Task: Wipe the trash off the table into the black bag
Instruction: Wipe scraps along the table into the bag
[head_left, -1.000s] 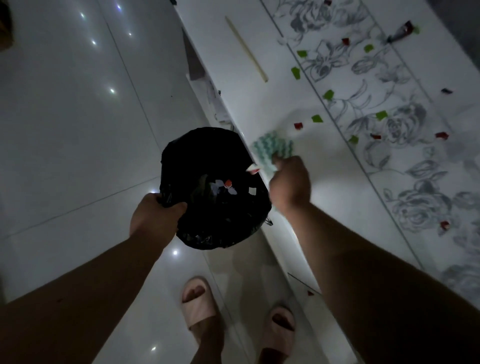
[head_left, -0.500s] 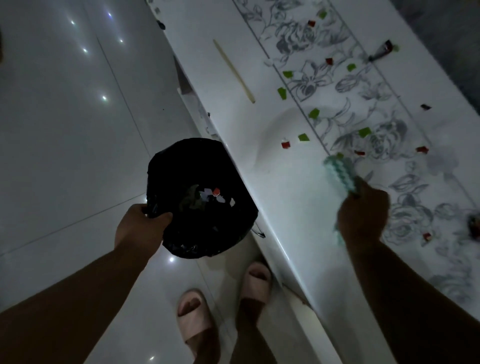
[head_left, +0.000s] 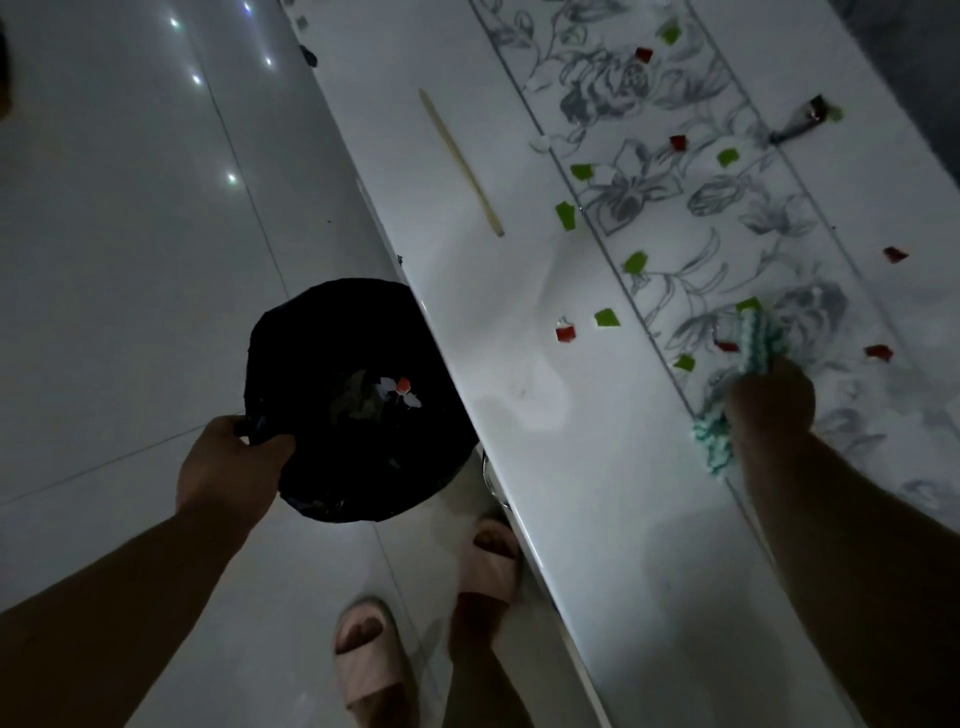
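My left hand (head_left: 228, 467) grips the rim of the black bag (head_left: 358, 405), held open just below the near edge of the white table (head_left: 519, 395). A few white and red scraps lie inside the bag. My right hand (head_left: 769, 400) is closed on a teal and white cloth (head_left: 753, 343), pressed on the flowered strip of the table. Several green scraps (head_left: 607, 318) and red scraps (head_left: 565, 332) lie scattered on the table around and beyond the cloth.
A wooden chopstick (head_left: 460, 161) lies on the table further away. A dark wrapper (head_left: 800, 119) sits at the far right. Below the table edge are my two feet in pink slippers (head_left: 374, 654) on the glossy tiled floor (head_left: 130, 260).
My right hand has carried the cloth from the table edge by the bag out across the table to the flowered strip. The bag stays held at the edge.
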